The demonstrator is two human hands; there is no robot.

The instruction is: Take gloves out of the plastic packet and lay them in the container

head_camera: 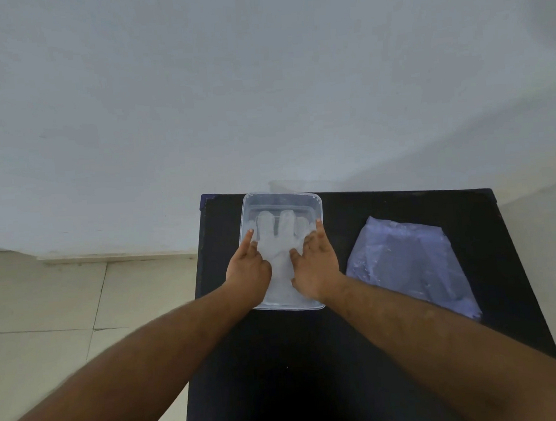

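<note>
A clear plastic container [282,199] stands at the far left of a black table. Inside it lies a thin translucent glove [280,239], fingers pointing away from me, flat on the bottom. My left hand [248,270] rests palm down on the glove's left side, fingers spread. On the glove's right side my right hand [316,266] presses flat in the same way. Neither hand grips anything. To the right of the container lies the plastic packet [410,264], bluish and crinkled, flat on the table.
The black table [312,371] is small, with its left edge close to the container and a tiled floor [48,305] beyond. A pale wall [262,81] rises right behind the table's far edge.
</note>
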